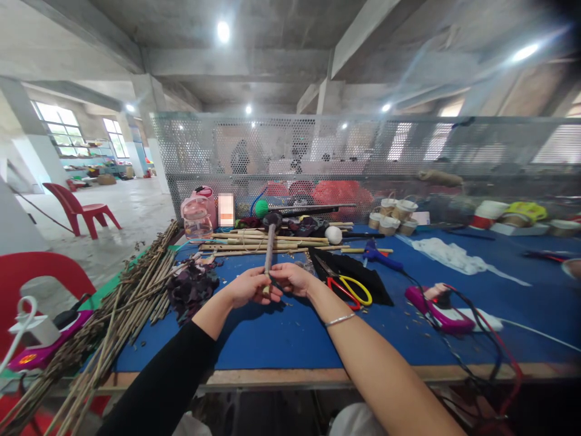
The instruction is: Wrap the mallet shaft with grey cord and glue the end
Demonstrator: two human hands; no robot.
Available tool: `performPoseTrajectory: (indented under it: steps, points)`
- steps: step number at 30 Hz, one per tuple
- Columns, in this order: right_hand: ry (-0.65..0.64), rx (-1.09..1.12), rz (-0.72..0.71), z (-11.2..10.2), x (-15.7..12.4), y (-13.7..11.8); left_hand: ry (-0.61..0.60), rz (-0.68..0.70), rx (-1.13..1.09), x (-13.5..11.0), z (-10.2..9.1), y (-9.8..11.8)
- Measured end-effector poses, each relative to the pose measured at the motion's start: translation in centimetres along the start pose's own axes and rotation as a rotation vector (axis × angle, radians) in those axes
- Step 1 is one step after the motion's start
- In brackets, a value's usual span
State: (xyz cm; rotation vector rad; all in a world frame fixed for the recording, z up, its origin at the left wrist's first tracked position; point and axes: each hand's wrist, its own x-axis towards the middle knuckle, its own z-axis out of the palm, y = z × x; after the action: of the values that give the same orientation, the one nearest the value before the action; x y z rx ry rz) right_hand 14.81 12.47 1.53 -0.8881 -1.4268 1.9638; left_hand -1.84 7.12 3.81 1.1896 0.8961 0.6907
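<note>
A stick [269, 249] stands out in front of me, pointing away over the blue table. Its far end carries a dark rounded head, its shaft looks greyish, and the near end is pale. My left hand [250, 286] grips the stick low down, fingers closed around it. From the other side my right hand [291, 278] meets it, thumb and fingers pinched against the shaft. Something small and dark shows at those fingertips, too unclear to name. Scissors [349, 292] with red and yellow handles lie on black cloth [379, 280] right of my hands. Patterned dark fabric [190, 287] lies left.
Dry stalks [136, 290] pile along the left edge. Behind my hands lie bamboo sticks [254, 241], a white ball [333, 235] and a green ball [262, 209]. A blue glue gun [381, 257], a power strip [447, 312] with cables and paper cups [389, 225] are to the right.
</note>
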Motion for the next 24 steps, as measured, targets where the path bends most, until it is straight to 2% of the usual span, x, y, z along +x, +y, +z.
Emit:
performPoseTrajectory:
  steps: [5,12,14,17,19,24]
  points:
    - [0.084,-0.081,-0.002,0.28,-0.13,-0.22,0.035,0.073,0.15,0.21,-0.22,-0.43]
    - [0.033,-0.035,0.037,0.5,-0.19,-0.37,-0.04,0.031,-0.034,0.2,0.25,-0.48]
    - [0.064,-0.055,0.032,0.64,-0.14,-0.31,0.013,0.026,0.015,0.31,0.26,-0.6]
    - [0.138,-0.086,0.033,0.81,-0.03,-0.15,0.194,0.077,0.113,0.49,0.17,-0.75]
    - [0.147,-0.093,0.037,0.81,0.05,-0.04,0.234,0.108,0.108,0.51,0.17,-0.68]
    - [0.066,-0.055,0.047,0.6,0.27,0.24,0.017,0.054,-0.054,0.31,0.38,-0.31]
